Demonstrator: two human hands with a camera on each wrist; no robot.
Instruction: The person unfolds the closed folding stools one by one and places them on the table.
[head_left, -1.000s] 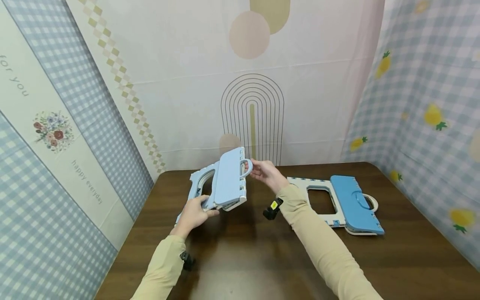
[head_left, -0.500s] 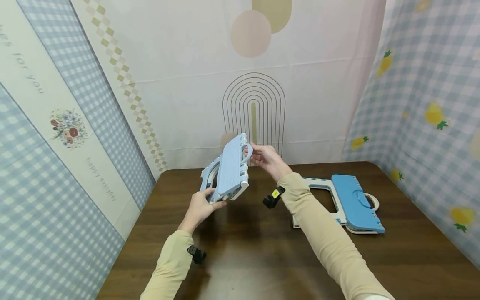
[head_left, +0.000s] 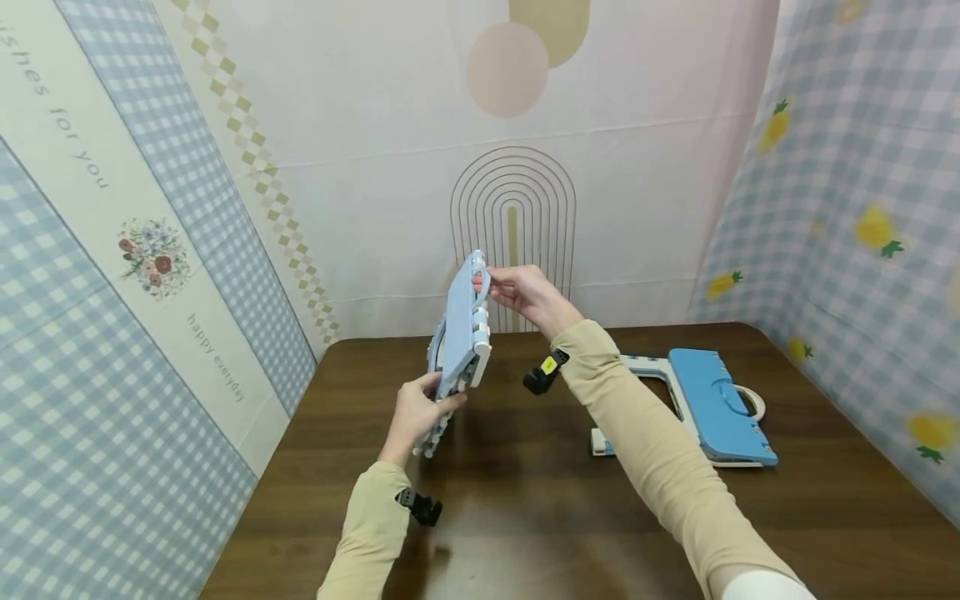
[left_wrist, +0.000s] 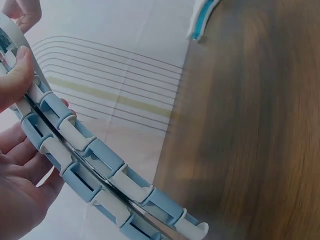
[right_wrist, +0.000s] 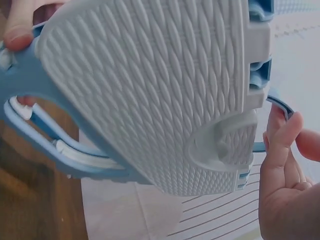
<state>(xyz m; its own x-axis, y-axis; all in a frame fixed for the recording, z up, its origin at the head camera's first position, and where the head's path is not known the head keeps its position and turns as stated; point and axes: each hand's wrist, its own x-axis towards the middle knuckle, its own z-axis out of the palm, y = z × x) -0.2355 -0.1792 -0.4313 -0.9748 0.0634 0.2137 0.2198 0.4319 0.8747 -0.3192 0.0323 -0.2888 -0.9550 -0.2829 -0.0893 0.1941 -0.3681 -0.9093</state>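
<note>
pale-blue folding stool: higher, nearer edge-on | left grip: holds lower edge | right grip: pinches carry handle | handling apparently unfinished

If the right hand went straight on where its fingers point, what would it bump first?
Probably the held blue stool: the right hand pinches its handle and points at it, though depth is unclear.

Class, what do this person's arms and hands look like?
The left hand and right hand are ungloved; the left sleeve and right sleeve are long, pale beige. The left wrist camera is black, the right wrist camera black with a yellow patch.
</note>
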